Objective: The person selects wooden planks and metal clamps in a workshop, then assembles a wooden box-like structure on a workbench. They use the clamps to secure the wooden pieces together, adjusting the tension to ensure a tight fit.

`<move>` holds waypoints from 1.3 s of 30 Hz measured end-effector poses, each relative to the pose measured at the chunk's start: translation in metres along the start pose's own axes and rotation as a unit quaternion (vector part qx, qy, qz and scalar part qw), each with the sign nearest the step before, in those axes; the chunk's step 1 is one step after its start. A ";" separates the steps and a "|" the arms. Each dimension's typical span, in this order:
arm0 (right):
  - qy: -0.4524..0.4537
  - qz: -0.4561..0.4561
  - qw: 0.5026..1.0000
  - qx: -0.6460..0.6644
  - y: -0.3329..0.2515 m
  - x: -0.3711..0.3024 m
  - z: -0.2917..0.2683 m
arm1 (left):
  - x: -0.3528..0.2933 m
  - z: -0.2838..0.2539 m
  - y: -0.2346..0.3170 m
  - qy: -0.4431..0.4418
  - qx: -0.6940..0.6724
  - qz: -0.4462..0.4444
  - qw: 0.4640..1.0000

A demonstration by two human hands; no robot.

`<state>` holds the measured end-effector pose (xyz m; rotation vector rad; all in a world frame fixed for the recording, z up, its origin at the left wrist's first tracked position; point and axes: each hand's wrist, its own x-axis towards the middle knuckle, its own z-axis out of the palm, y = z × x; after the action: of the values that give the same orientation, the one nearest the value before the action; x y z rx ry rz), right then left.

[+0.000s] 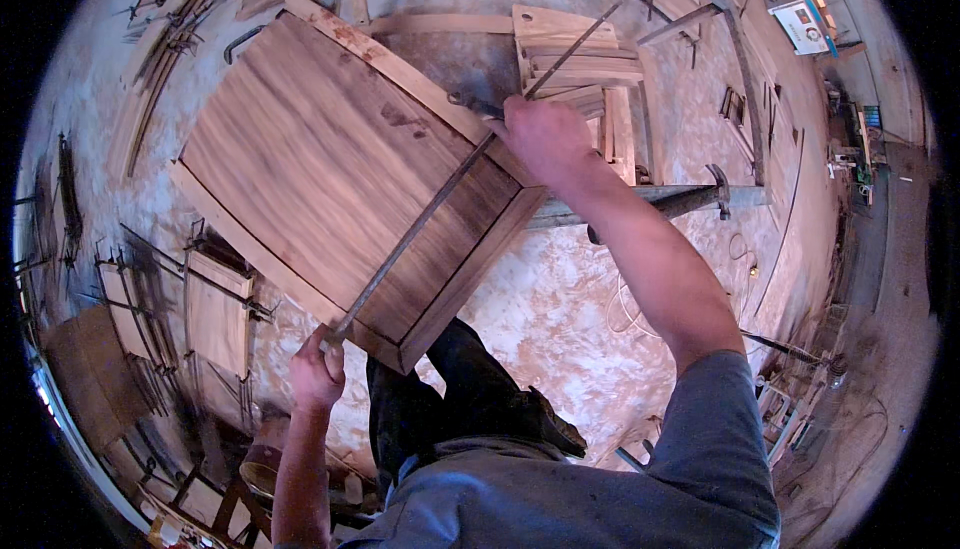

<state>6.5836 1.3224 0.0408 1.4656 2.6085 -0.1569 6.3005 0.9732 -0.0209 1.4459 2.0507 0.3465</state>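
A framed wooden panel (330, 149), with dark-streaked boards and paler edge strips, lies tilted in front of me on a stand. A long bar clamp (418, 226) crosses it near the end closest to my body, its bar running on past the far edge. At the near left edge, my left hand (318, 367) is closed around one end of the clamp. My right hand (548, 144) reaches over the far edge, its fingers wrapped around the clamp near its dark jaw part; the palm hides the exact grip. Beyond the panel's far corner shows another dark clamp (240, 41).
A claw hammer (720, 192) rests on the metal stand (655, 196) at right. Behind the panel are stacked wooden pieces (575, 54). Clamped panels (218, 309) stand at left, and a cable (625, 299) lies on the stained floor (560, 369).
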 end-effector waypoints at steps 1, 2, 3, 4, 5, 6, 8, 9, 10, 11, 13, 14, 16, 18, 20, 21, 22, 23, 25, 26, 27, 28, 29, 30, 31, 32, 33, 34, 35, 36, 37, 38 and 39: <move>-0.014 -0.001 1.000 0.012 0.000 0.001 -0.006 | 0.001 0.001 -0.002 0.002 0.001 0.006 1.000; -0.028 -0.001 0.999 0.025 0.001 0.003 -0.012 | 0.000 0.001 -0.003 0.001 -0.007 -0.004 1.000; -0.042 -0.001 0.998 0.037 0.002 0.005 -0.017 | 0.001 0.000 0.001 0.001 -0.014 -0.013 1.000; -0.051 -0.005 0.996 0.070 0.008 0.006 -0.019 | 0.002 -0.002 0.003 0.000 -0.021 -0.023 1.000; -0.059 -0.009 0.993 0.103 0.019 0.005 -0.020 | 0.003 -0.002 0.003 -0.002 -0.020 -0.018 1.000; -0.068 -0.014 0.988 0.134 0.030 0.003 -0.022 | 0.002 -0.001 0.001 -0.003 -0.019 -0.014 1.000; -0.042 -0.030 0.991 0.121 0.052 -0.004 -0.024 | 0.002 -0.001 0.002 -0.005 -0.030 -0.010 1.000; -0.029 -0.035 0.993 0.112 0.064 -0.009 -0.026 | 0.004 -0.003 0.007 -0.006 -0.042 -0.004 0.999; -0.045 -0.010 0.988 0.144 0.068 -0.014 -0.031 | 0.004 -0.004 0.009 -0.005 -0.052 -0.003 0.999; -0.061 0.015 0.982 0.176 0.071 -0.023 -0.036 | 0.004 -0.002 0.007 -0.006 -0.064 -0.003 0.998; -0.068 0.033 0.976 0.202 0.078 -0.034 -0.039 | 0.003 0.003 -0.004 -0.009 -0.087 0.002 0.996; -0.059 0.022 0.978 0.197 0.083 -0.037 -0.035 | 0.003 0.006 -0.009 -0.004 -0.080 0.012 0.997; -0.042 -0.012 0.989 0.143 0.087 -0.037 -0.033 | 0.002 0.009 -0.016 0.005 -0.064 0.031 0.997; -0.023 -0.060 0.997 0.044 0.092 -0.033 -0.037 | 0.002 0.011 -0.018 0.010 -0.078 0.030 0.996; 0.018 -0.137 0.989 0.057 0.092 -0.021 -0.042 | 0.003 0.010 -0.015 0.000 -0.084 0.020 0.996; 0.038 -0.174 0.982 0.064 0.089 -0.014 -0.045 | 0.003 0.006 -0.012 -0.014 -0.082 0.009 0.997; 0.014 -0.186 0.982 0.029 0.083 -0.006 -0.053 | 0.003 0.003 -0.010 -0.027 -0.080 -0.003 0.996; -0.010 -0.198 0.980 -0.006 0.074 0.003 -0.062 | 0.003 0.003 -0.010 -0.031 -0.076 -0.009 0.997; -0.034 -0.233 0.970 -0.063 0.063 0.016 -0.072 | 0.002 0.003 -0.011 -0.037 -0.069 -0.022 0.997; -0.034 -0.257 0.962 -0.084 0.060 0.022 -0.074 | 0.001 0.005 -0.013 -0.018 -0.063 -0.007 0.998; -0.035 -0.280 0.953 -0.107 0.057 0.028 -0.075 | 0.002 0.008 -0.015 0.001 -0.060 0.007 0.998; -0.039 -0.284 0.950 -0.128 0.054 0.034 -0.075 | 0.001 0.010 -0.015 0.020 -0.056 0.021 0.998; -0.043 -0.287 0.945 -0.150 0.051 0.040 -0.075 | 0.000 0.011 -0.016 0.035 -0.053 0.029 0.998; -0.048 -0.291 0.940 -0.171 0.048 0.045 -0.075 | 0.000 0.011 -0.013 0.048 -0.052 0.036 0.997; -0.051 -0.303 0.936 -0.172 0.047 0.049 -0.076 | 0.001 0.010 -0.010 0.062 -0.050 0.043 0.996; -0.053 -0.314 0.932 -0.174 0.046 0.052 -0.077 | 0.001 0.008 -0.005 0.045 -0.058 0.029 0.997; -0.056 -0.324 0.928 -0.176 0.045 0.054 -0.079 | 0.003 0.003 0.001 0.027 -0.066 0.016 0.997; -0.042 -0.331 0.928 -0.166 0.046 0.056 -0.078 | 0.004 0.000 0.004 0.009 -0.073 0.003 0.997; -0.028 -0.338 0.928 -0.156 0.049 0.057 -0.077 | 0.004 0.000 0.005 0.008 -0.073 0.004 0.997; -0.012 -0.344 0.928 -0.145 0.050 0.059 -0.076 | 0.004 -0.001 0.006 0.009 -0.073 0.006 0.997; -0.013 -0.355 0.924 -0.140 0.051 0.062 -0.074 | 0.005 -0.001 0.006 0.010 -0.072 0.009 0.997; -0.013 -0.366 0.921 -0.135 0.052 0.065 -0.073 | 0.005 0.001 0.004 0.017 -0.075 0.019 0.997; -0.014 -0.377 0.917 -0.129 0.052 0.068 -0.071 | 0.004 0.004 0.000 0.025 -0.078 0.028 0.996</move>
<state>6.5877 1.4179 0.0976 0.3203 2.8788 0.0874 6.3019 0.9768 -0.0253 1.4144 1.9761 0.5584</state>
